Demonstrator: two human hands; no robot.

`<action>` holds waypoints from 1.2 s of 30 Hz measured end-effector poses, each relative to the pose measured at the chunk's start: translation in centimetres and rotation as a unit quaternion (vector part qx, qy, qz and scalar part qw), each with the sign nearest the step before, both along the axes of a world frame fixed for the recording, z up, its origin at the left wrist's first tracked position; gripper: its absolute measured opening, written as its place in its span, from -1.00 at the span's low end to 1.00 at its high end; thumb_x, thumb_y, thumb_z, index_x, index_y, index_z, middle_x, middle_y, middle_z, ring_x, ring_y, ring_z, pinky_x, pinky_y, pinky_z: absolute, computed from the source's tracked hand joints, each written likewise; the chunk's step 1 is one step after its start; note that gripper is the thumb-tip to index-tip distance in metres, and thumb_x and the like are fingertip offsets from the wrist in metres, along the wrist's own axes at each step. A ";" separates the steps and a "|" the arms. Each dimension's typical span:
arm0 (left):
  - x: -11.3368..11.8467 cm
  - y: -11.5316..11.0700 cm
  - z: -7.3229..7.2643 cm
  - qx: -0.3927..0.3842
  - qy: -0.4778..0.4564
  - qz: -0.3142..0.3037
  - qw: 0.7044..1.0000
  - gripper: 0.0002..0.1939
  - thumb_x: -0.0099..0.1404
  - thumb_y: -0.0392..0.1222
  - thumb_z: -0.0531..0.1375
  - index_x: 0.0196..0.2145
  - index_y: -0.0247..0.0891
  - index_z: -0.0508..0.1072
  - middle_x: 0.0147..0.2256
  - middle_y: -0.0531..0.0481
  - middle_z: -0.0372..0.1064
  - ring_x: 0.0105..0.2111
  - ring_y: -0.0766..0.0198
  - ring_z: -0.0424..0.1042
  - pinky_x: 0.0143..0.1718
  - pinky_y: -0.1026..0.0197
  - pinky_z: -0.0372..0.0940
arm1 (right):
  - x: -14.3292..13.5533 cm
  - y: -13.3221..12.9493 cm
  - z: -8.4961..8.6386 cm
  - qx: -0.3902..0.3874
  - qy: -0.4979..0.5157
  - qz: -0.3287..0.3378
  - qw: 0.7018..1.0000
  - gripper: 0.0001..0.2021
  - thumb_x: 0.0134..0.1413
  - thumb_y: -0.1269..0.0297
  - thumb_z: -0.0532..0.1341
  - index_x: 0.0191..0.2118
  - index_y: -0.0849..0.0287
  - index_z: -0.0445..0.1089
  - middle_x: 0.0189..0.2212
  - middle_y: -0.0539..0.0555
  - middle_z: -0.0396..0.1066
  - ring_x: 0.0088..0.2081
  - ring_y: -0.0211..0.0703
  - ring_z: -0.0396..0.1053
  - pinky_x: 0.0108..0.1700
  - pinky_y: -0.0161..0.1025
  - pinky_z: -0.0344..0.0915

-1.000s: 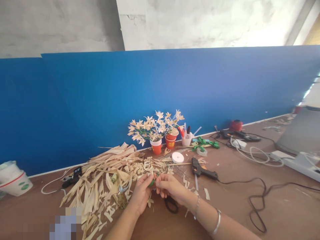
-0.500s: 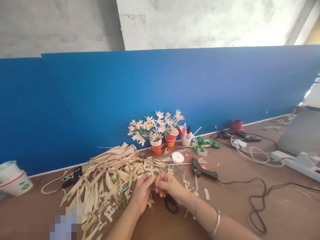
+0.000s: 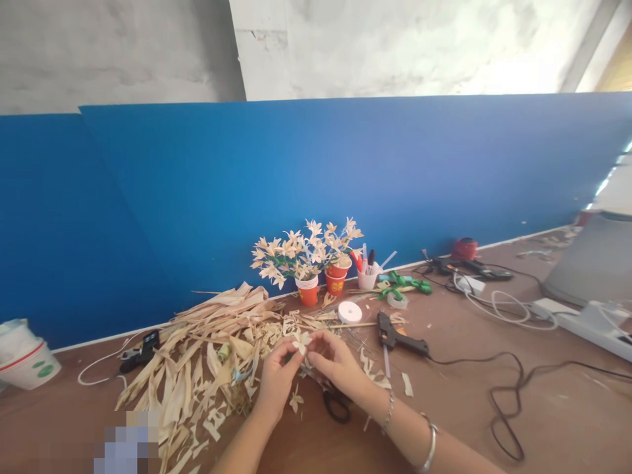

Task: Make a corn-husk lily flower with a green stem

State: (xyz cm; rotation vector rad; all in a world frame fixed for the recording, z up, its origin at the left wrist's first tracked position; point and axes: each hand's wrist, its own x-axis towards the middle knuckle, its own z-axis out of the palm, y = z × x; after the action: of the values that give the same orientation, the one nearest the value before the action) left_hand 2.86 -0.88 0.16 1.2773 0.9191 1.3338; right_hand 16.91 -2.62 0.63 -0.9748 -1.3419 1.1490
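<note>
A pale husk flower [image 3: 301,342] with pointed petals faces up between my two hands. My left hand [image 3: 279,368] pinches it from the left, thumb and fingers closed. My right hand [image 3: 336,361] has its thumb and fingertips closed at the flower's right side. Scissors [image 3: 336,403] with black handles lie under my right hand, their blades partly covered. Just below my hands a second husk flower [image 3: 295,399] rests on the brown table [image 3: 395,434].
Dried husk strips and scraps [image 3: 197,362] spread on the left. Behind are paper cups of flowers [image 3: 307,291], a white tape roll [image 3: 350,312] and a cup of pens [image 3: 368,280]. A glue gun [image 3: 401,336] trails its cord rightward. A power strip [image 3: 587,329] sits far right.
The flower now shows upright between my fingers, where my hands covered it before. My right hand has turned slightly, and more of the scissors shows.
</note>
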 end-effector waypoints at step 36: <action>-0.1 0.0 0.3 -0.211 -0.124 -0.035 0.969 -0.74 -0.09 -0.11 0.38 -0.49 -0.33 0.46 -0.58 0.10 0.32 -0.59 0.47 0.27 -0.56 0.44 0.18 | 15.5 2.2 2.3 -0.166 -0.622 -0.188 0.741 -0.71 -0.07 0.42 0.12 -0.15 0.34 0.26 -0.24 0.32 0.38 -0.24 0.02 0.40 -0.35 -0.24 0.16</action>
State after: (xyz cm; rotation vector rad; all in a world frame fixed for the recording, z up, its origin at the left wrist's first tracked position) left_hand 2.72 -0.91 0.42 0.7886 0.9097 1.1343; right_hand 32.37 -0.44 2.95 -2.4028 -1.7827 0.2893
